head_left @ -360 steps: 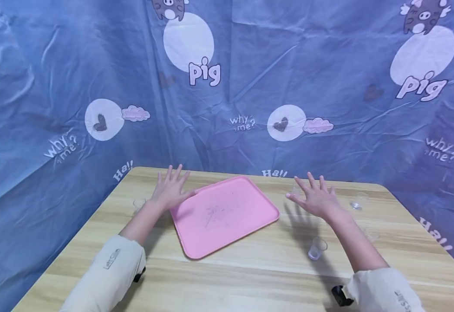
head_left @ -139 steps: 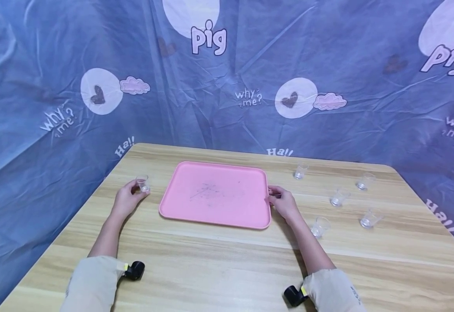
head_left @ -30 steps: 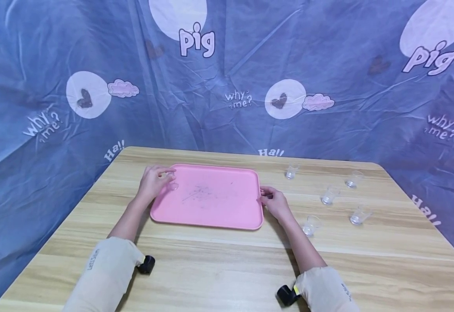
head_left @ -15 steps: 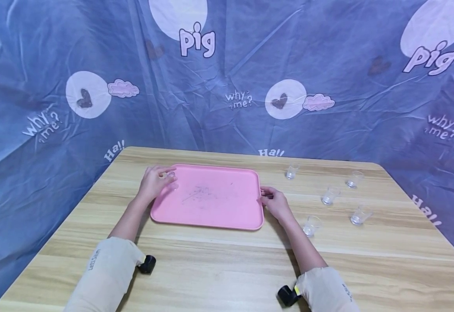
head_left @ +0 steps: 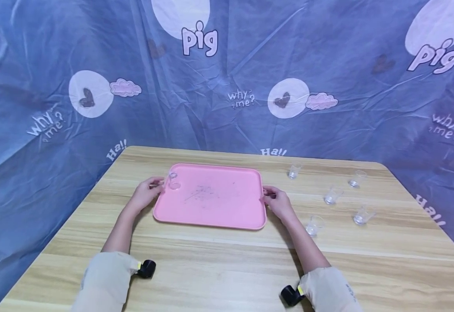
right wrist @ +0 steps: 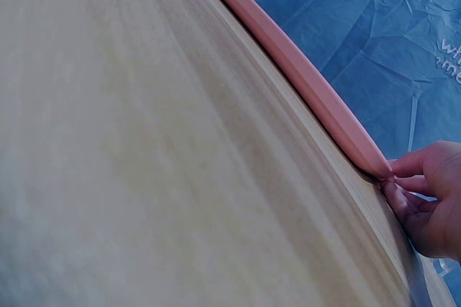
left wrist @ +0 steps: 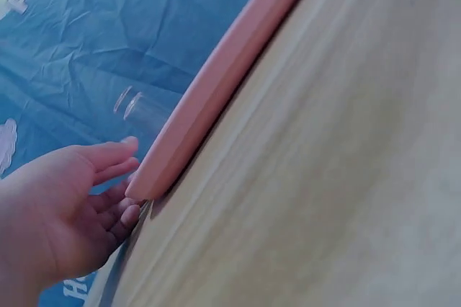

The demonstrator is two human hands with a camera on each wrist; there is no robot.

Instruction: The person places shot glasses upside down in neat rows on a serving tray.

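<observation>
A pink rectangular tray [head_left: 227, 210] lies flat on the wooden table. One small clear glass [head_left: 174, 183] stands on the tray near its left rim. Beside that rim is my left hand [head_left: 144, 194], holding no glass. In the left wrist view the fingers of the left hand [left wrist: 68, 210] are loosely bent at the tray's edge [left wrist: 194, 116], with the thumb apart from it. My right hand [head_left: 280, 204] pinches the tray's right rim between thumb and fingers; the right wrist view shows this grip of the right hand [right wrist: 432, 199] too.
Several more clear glasses stand right of the tray, among them a back glass [head_left: 294, 171], a middle glass [head_left: 332, 197] and a front glass [head_left: 313, 227]. Behind the table [head_left: 211, 268] hangs a blue printed cloth [head_left: 242, 56].
Earlier my left hand took the glass from the table's left side and set it on the tray. Since half a second ago it has let go and drawn back left. The right hand stays at the rim.
</observation>
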